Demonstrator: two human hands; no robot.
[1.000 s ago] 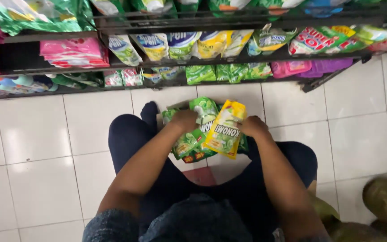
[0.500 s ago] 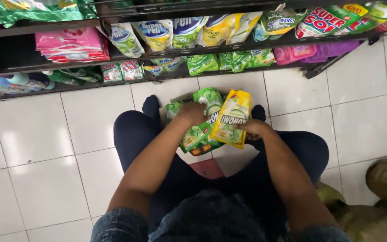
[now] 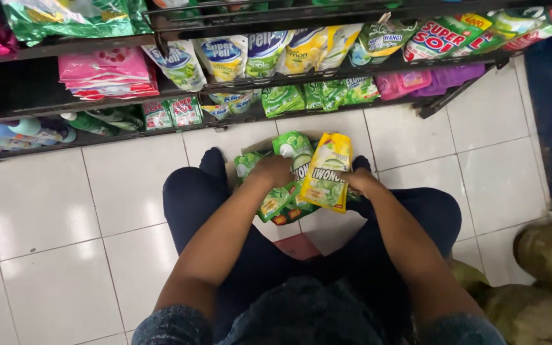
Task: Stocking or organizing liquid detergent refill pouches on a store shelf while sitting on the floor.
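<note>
Person squats on the white tile floor, knees apart. Left hand closed on the green pouches; right hand closed on the yellow pouch, held upright just beside them, between the knees. Beyond, low shelves packed with pouches in green, pink and purple.

The person wears dark navy trousers, dark socks, and a speckled blue-grey top with short sleeves.
</note>
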